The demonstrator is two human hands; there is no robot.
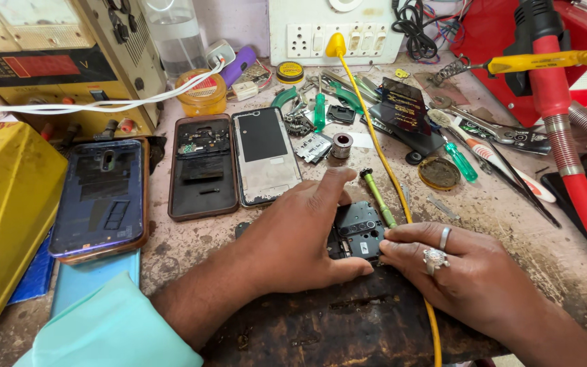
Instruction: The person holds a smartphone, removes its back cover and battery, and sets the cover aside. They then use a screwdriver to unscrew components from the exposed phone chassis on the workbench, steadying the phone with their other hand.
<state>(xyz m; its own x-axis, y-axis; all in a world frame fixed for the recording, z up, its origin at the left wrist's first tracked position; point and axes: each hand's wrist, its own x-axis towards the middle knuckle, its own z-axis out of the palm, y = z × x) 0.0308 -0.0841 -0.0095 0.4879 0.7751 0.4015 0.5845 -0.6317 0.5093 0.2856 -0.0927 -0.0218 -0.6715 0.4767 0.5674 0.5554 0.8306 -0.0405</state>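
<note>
My left hand (300,234) rests over a small black phone part with camera holes (359,228), thumb and fingers gripping its left and lower edges on the worn bench. My right hand (460,268), with rings on two fingers, presses its fingertips against the part's right edge. A green-handled screwdriver (378,197) lies just above my right hand, beside a yellow cable (375,136). Most of the part is hidden under my left palm.
An opened phone frame (202,166) and a back plate (264,155) lie side by side above my left hand. A phone body (103,197) sits at left by a yellow box (8,217). Tweezers, screwdrivers and small parts (484,146) litter the right; red hoses (565,143) cross there.
</note>
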